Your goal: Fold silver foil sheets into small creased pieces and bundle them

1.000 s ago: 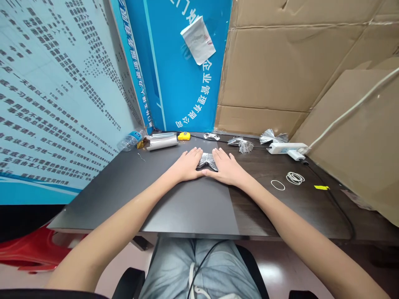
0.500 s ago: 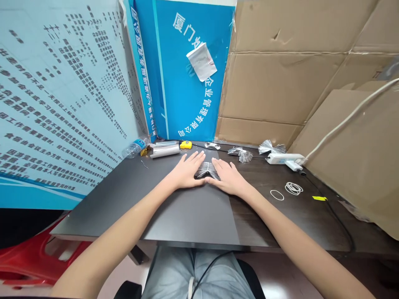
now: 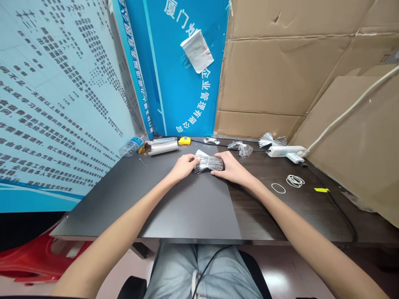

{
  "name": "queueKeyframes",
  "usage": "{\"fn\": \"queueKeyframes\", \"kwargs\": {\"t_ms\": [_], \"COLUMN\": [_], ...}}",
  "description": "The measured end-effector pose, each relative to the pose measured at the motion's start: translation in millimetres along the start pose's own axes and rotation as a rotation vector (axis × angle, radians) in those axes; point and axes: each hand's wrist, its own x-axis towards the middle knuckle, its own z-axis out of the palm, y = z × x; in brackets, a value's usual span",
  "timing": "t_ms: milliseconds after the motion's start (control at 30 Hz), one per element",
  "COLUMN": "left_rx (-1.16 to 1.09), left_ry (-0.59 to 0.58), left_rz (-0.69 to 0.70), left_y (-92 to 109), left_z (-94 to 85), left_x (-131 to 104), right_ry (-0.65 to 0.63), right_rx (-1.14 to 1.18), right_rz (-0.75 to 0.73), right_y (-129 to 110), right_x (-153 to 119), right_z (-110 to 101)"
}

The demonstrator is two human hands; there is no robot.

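A bundle of thin silver wire strips [image 3: 207, 163], bound round its middle by a narrow white band, lies between my hands on the dark table. My left hand [image 3: 183, 167] pinches its left end between thumb and fingers. Around the right end, my right hand [image 3: 232, 168] has its thumb on the near side and its fingers on the far side. The strips fan out at the left and narrow toward the band. Two similar fanned bundles lie farther back, one bundle [image 3: 241, 148] nearer me and another bundle [image 3: 271, 140] by the power strip.
White rubber bands [image 3: 295, 181] and a yellow tag [image 3: 321, 190] lie at the right. A white power strip [image 3: 285, 151] with a plug stands behind them. Along the back are a plastic bottle [image 3: 132, 146], silver rolls [image 3: 163, 147] and a yellow tape measure [image 3: 184, 141].
My hands were flat and spread over the bundle's sides; now their fingers have curled round its two ends. The bundle's shape has shifted, its strips fanning up at the left. The view has tilted slightly.
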Motion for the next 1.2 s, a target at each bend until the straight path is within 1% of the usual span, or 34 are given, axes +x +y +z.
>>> {"fn": "queueKeyframes", "kwargs": {"t_ms": [67, 100, 167, 200, 267, 300, 333, 367, 433, 500, 567, 633, 667, 733, 800, 933, 1000, 1100, 1200], "left_rx": [-0.075, -0.071, 0.032, 0.116, 0.303, 0.383, 0.437, 0.459, 0.431, 0.390, 0.419, 0.476, 0.499, 0.535, 0.556, 0.577, 0.581, 0.593, 0.598], "left_ry": [0.028, 0.045, 0.065, 0.043, -0.063, -0.118, -0.151, -0.149, -0.064, 0.005, -0.036, -0.130, -0.180, -0.248, -0.275, -0.280, -0.238, -0.130, -0.096], "left_rz": [0.115, 0.174, 0.310, 0.391, 0.546, 0.595, 0.615, 0.610, 0.560, 0.486, 0.381, 0.236, 0.199, 0.169, 0.170, 0.159, 0.152, 0.127, 0.112], "left_y": [-0.2, -0.5, -1.8, -2.9, -5.6, -6.8, -7.4, -7.2, -4.1, 1.6, 7.2, 10.0, 10.2, 8.9, 6.9, 5.8, 6.4, 7.1, 7.1], "left_z": [-0.4, -1.6, -6.5, -10.3, -19.5, -24.1, -27.8, -30.2, -28.8, -18.3, -1.0, 17.2, 24.8, 34.6, 37.6, 35.9, 35.6, 35.2, 34.2], "left_x": [-0.1, -0.4, -1.1, -1.5, -2.3, -2.7, -3.3, -4.1, -6.5, -9.3, -11.4, -11.8, -11.4, -10.0, -8.8, -9.4, -11.0, -14.5, -18.8], "right_ry": [0.087, 0.122, 0.155, 0.143, 0.093, 0.069, 0.053, 0.045, 0.020, -0.043, -0.112, -0.186, -0.229, -0.317, -0.371, -0.356, -0.345, -0.341, -0.292], "right_rx": [-0.040, -0.060, -0.087, -0.092, -0.086, -0.077, -0.068, -0.065, -0.079, -0.106, -0.119, -0.125, -0.128, -0.132, -0.136, -0.129, -0.103, -0.027, 0.028], "right_rz": [-0.023, -0.044, -0.106, -0.145, -0.210, -0.228, -0.230, -0.213, -0.133, -0.031, 0.046, 0.096, 0.122, 0.179, 0.214, 0.200, 0.193, 0.205, 0.184], "right_y": [0.2, 0.4, 0.8, 0.8, 0.2, -0.5, -1.2, -1.9, -3.0, -3.1, -1.9, -0.1, 0.8, 2.1, 2.2, 2.2, 3.8, 8.0, 12.3], "right_x": [-0.5, -1.0, -2.6, -3.6, -5.6, -6.5, -7.2, -7.8, -8.5, -8.9, -9.2, -10.1, -10.7, -12.4, -14.0, -14.6, -13.1, -9.9, -6.2], "right_z": [0.1, -0.9, -5.2, -8.5, -16.6, -20.8, -24.7, -28.0, -31.5, -29.9, -23.6, -14.8, -10.4, -3.3, 0.5, 0.3, -1.8, -6.2, -9.6]}}
